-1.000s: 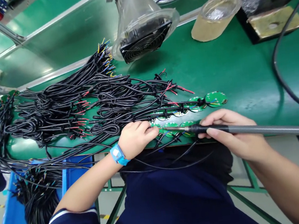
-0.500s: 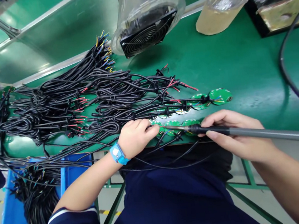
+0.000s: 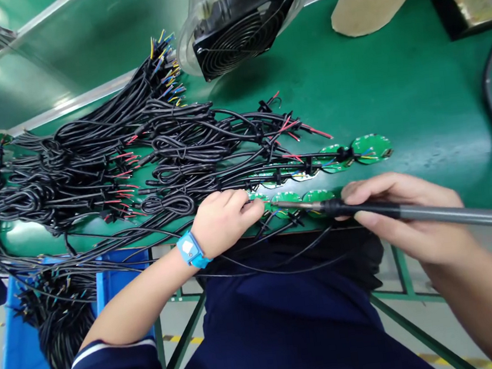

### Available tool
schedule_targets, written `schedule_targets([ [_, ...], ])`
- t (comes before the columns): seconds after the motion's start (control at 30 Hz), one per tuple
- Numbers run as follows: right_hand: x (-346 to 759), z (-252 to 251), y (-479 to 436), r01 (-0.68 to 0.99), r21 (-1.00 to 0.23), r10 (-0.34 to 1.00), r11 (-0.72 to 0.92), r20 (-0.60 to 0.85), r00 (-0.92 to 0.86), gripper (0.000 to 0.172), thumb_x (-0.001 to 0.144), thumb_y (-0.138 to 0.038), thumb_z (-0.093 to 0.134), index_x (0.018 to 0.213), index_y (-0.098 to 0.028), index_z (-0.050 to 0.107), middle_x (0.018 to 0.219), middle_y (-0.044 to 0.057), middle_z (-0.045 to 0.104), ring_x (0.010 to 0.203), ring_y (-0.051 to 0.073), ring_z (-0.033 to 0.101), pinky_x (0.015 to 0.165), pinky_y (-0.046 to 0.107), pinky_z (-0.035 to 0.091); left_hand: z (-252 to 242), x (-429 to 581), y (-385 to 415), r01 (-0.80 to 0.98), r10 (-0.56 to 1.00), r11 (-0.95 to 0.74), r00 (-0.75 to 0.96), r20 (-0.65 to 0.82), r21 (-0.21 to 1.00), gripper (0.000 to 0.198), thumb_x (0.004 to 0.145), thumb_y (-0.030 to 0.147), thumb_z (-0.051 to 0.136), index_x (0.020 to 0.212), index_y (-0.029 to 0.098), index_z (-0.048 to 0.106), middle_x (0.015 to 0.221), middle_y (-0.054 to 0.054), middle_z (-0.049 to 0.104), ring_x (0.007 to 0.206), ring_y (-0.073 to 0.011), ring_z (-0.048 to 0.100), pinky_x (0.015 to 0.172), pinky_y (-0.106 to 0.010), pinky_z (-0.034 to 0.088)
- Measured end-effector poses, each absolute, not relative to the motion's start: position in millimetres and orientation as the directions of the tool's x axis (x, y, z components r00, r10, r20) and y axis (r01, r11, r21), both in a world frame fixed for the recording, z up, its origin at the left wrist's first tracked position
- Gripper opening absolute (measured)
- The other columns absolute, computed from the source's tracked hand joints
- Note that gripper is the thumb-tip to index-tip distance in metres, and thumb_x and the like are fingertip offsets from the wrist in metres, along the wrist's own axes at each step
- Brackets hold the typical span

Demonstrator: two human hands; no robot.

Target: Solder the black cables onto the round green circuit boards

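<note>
A soldering iron with a grey handle lies in my right hand, gripped near its black collar. Its thin metal tip reaches left over a row of round green circuit boards at the table's near edge, ending close to my left fingertips. My left hand, closed in a pinch, is at the leftmost board of that row. A bit of red wire shows at its fingertips; the rest of what it holds is hidden. Black cables run from the boards below and left of the hand. Behind this row lie more green boards with cables attached.
Bundled black cables with bare red ends cover the table's left half. A clear hood with a black fan hangs at the back. A beige cylinder stands back right. A blue bin full of cables sits below left.
The view has shifted slightly, so the fan and cylinder sit higher in the picture. My right hand and the soldering iron have moved a little right. My left hand keeps its pinch.
</note>
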State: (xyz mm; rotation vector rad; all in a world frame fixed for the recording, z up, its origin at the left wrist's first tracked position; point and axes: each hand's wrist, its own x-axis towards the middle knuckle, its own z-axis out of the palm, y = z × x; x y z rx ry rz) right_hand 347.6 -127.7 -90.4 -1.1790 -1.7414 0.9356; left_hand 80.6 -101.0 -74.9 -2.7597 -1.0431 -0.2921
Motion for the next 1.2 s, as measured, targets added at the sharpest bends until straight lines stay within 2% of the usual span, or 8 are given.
schedule_targets([
  [0.13, 348, -94, -130, 0.158, -0.961, 0.969, 0.226, 0.204, -0.142, 0.011, 0.079, -0.024, 0.063, 0.088, -0.021, 0.059, 0.075, 0.002, 0.061, 0.065, 0.015, 0.062, 0.055, 0.024, 0.050, -75, 81, -100, 0.656, 0.614, -0.745, 0.745, 0.259, -0.122, 0.024, 0.093, 0.016, 0.040, 0.086, 0.023, 0.062, 0.073, 0.000, 0.059, 0.065, -0.0118, 0.052, 0.055, -0.027, 0.027],
  [0.37, 346, -90, -128, 0.235, -0.937, 0.958, 0.258, 0.217, -0.188, 0.010, 0.080, -0.026, 0.061, 0.089, -0.022, 0.059, 0.073, 0.002, 0.063, 0.063, 0.015, 0.062, 0.050, 0.022, 0.049, -69, 82, -100, 0.641, 0.609, -0.759, 0.761, 0.224, -0.112, 0.025, 0.094, 0.017, 0.039, 0.088, 0.022, 0.063, 0.076, 0.000, 0.062, 0.068, -0.0134, 0.053, 0.057, -0.028, 0.029],
  [0.47, 344, -89, -127, 0.289, -0.919, 0.956, 0.268, 0.215, -0.202, 0.010, 0.080, -0.027, 0.060, 0.089, -0.022, 0.059, 0.073, 0.002, 0.063, 0.059, 0.014, 0.060, 0.046, 0.020, 0.046, -69, 82, -100, 0.664, 0.644, -0.746, 0.735, 0.212, -0.038, 0.020, 0.094, 0.018, 0.043, 0.092, 0.021, 0.062, 0.079, 0.000, 0.063, 0.076, -0.0139, 0.055, 0.061, -0.028, 0.031],
  [0.63, 343, -88, -124, 0.367, -0.878, 0.944, 0.307, 0.233, -0.232, 0.009, 0.081, -0.028, 0.058, 0.088, -0.023, 0.058, 0.069, 0.000, 0.062, 0.054, 0.012, 0.058, 0.041, 0.018, 0.043, -75, 77, -97, 0.643, 0.655, -0.751, 0.701, 0.281, 0.146, 0.014, 0.093, 0.019, 0.047, 0.097, 0.020, 0.061, 0.084, 0.001, 0.067, 0.085, -0.0130, 0.059, 0.071, -0.029, 0.034],
  [0.73, 343, -88, -123, 0.384, -0.863, 0.935, 0.329, 0.243, -0.257, 0.009, 0.081, -0.029, 0.057, 0.088, -0.024, 0.057, 0.070, -0.001, 0.062, 0.054, 0.012, 0.058, 0.042, 0.018, 0.044, -77, 74, -94, 0.596, 0.624, -0.780, 0.717, 0.311, 0.190, 0.013, 0.092, 0.018, 0.050, 0.098, 0.020, 0.061, 0.087, 0.001, 0.068, 0.087, -0.0127, 0.060, 0.072, -0.029, 0.034],
  [0.97, 343, -88, -122, 0.454, -0.824, 0.932, 0.339, 0.229, -0.281, 0.010, 0.080, -0.030, 0.057, 0.088, -0.024, 0.058, 0.073, -0.001, 0.064, 0.057, 0.013, 0.060, 0.044, 0.019, 0.045, -81, 72, -91, 0.560, 0.601, -0.797, 0.707, 0.373, 0.225, 0.013, 0.090, 0.014, 0.052, 0.098, 0.019, 0.061, 0.089, 0.001, 0.069, 0.086, -0.0119, 0.062, 0.070, -0.029, 0.034],
  [1.2, 341, -83, -121, 0.483, -0.797, 0.923, 0.364, 0.237, -0.304, 0.008, 0.080, -0.029, 0.055, 0.087, -0.025, 0.057, 0.069, -0.003, 0.063, 0.050, 0.010, 0.056, 0.041, 0.017, 0.043, -81, 75, -95, 0.603, 0.593, -0.790, 0.705, 0.389, 0.112, 0.013, 0.091, 0.015, 0.050, 0.098, 0.016, 0.061, 0.082, -0.001, 0.067, 0.080, -0.0128, 0.062, 0.068, -0.029, 0.034],
])
